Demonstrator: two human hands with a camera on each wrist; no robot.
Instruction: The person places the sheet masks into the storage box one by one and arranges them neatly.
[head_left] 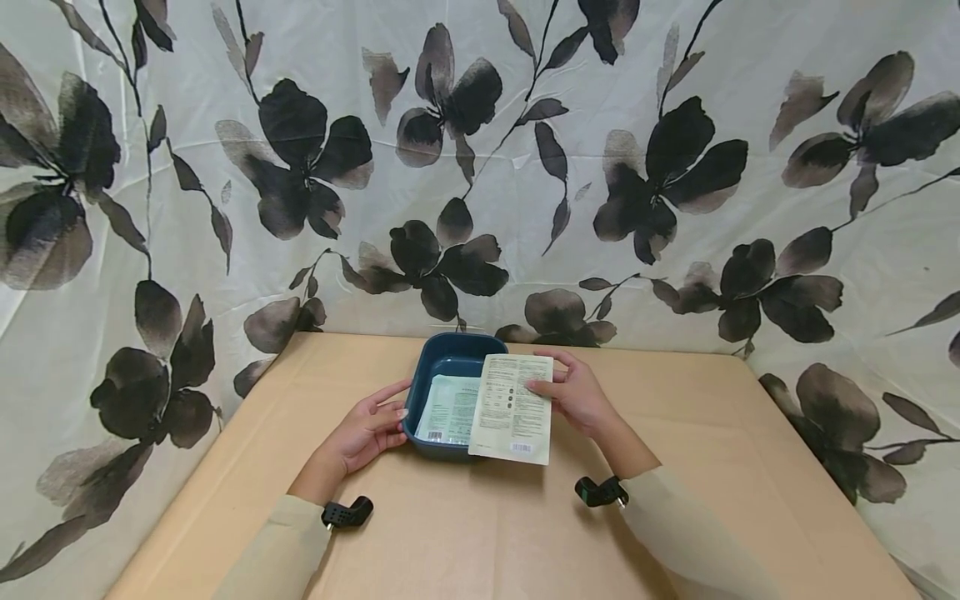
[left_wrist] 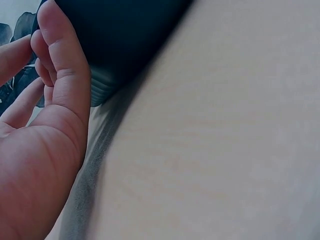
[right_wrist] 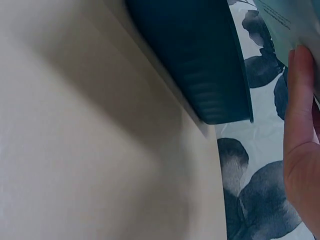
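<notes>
A dark blue rectangular plastic bin point(head_left: 442, 343) stands towards the back of the table. Inside it lies a flat pale green printed packet point(head_left: 450, 408) with a barcode. My left hand point(head_left: 367, 429) holds the bin's left side, thumb at the rim; the left wrist view shows its fingers against the bin wall point(left_wrist: 120, 35). With thumb in front and fingers behind, my right hand point(head_left: 581, 396) pinches a second flat packet point(head_left: 510, 417), cream-coloured with small print and a barcode. This packet is upright over the bin's right side and hides part of it.
The tan-covered table point(head_left: 487, 533) ends just behind the bin, where a white cloth point(head_left: 540, 275) with dark flowers hangs. Black wrist cameras point(head_left: 348, 511) sit on both forearms. In the right wrist view, the bin's outer wall point(right_wrist: 195, 60) rises beside a shadow on the table.
</notes>
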